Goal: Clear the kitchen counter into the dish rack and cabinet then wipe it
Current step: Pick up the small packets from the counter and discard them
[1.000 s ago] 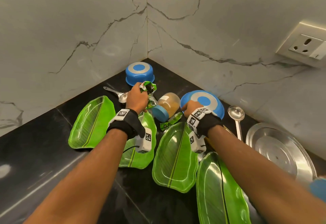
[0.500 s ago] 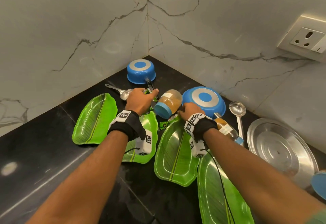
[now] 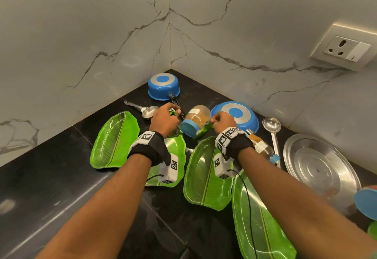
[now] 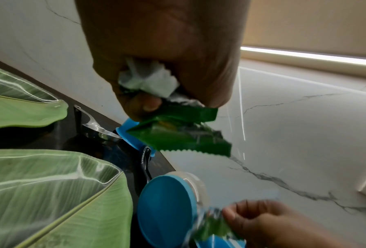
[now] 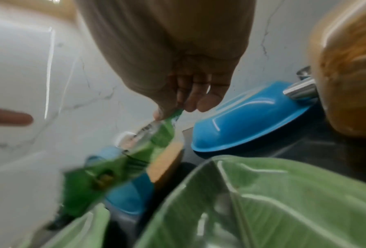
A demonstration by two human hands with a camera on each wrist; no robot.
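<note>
My left hand (image 3: pixel 165 119) grips a bunch of crumpled green and white wrappers (image 3: pixel 172 112) (image 4: pixel 178 132), fingers curled round them above the counter. My right hand (image 3: pixel 222 120) pinches one end of a green sachet (image 3: pixel 204 130) (image 5: pixel 156 134) between thumb and fingers; it hangs down, blurred. Between the hands a jar (image 3: pixel 196 121) of brown powder lies on its side, its blue lid (image 4: pixel 167 209) towards me. Several green leaf-shaped plates (image 3: pixel 115 140) (image 3: pixel 206 171) lie on the black counter (image 3: pixel 51 187) under my wrists.
An upturned blue saucepan (image 3: pixel 164 86) sits in the corner, an upturned blue pan (image 3: pixel 239 116) behind my right hand. A spoon (image 3: pixel 148 110), a ladle (image 3: pixel 271 125), a small bottle (image 3: pixel 262 146) and a steel plate (image 3: pixel 318 167) lie around. A wall socket (image 3: pixel 346 48) is at upper right.
My left hand came down towards the jar with its wrappers. My right hand took hold of the green sachet that lay on the counter beside the jar.
</note>
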